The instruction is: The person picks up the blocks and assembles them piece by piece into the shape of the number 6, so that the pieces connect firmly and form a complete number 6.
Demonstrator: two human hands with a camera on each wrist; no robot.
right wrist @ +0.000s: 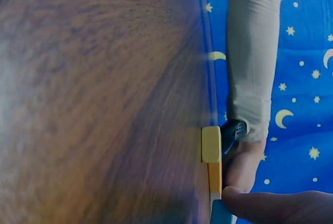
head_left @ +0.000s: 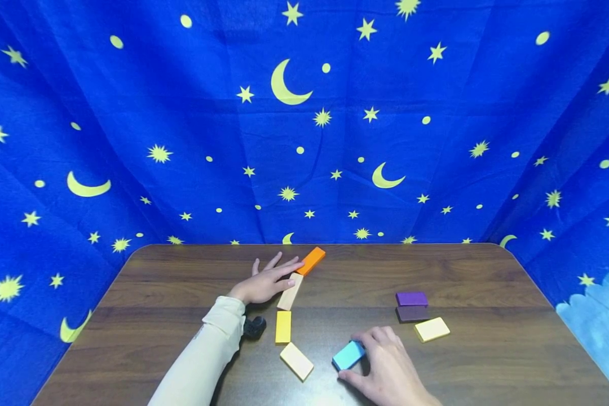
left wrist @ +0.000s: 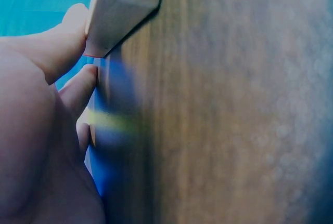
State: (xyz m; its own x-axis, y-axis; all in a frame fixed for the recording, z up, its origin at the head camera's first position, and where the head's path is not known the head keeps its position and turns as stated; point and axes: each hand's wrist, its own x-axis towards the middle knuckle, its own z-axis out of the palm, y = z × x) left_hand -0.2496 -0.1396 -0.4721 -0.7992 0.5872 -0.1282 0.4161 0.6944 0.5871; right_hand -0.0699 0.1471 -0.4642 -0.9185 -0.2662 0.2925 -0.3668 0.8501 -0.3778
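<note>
My left hand (head_left: pixel 265 283) lies over a plain wooden block (head_left: pixel 290 293), fingers straight and spread. Its thumb touches that block, and a fingertip rests at the near end of an orange block (head_left: pixel 312 261). In the left wrist view the thumb meets the edge of a block (left wrist: pixel 122 13). My right hand (head_left: pixel 388 363) pinches a blue block (head_left: pixel 348 356) between thumb and fingers, low at the table. Nearer than the plain block lie a yellow block (head_left: pixel 283 327) and a cream block (head_left: pixel 297 361), forming a curving row with the orange one.
On the right are a purple block (head_left: pixel 411 299), with a darker purple surface just before it, and a pale yellow block (head_left: pixel 433 330). A black wrist device (head_left: pixel 255 327) sits under the left cuff. Blue star-printed cloth (head_left: pixel 304 141) hangs behind the brown table (head_left: pixel 487 293).
</note>
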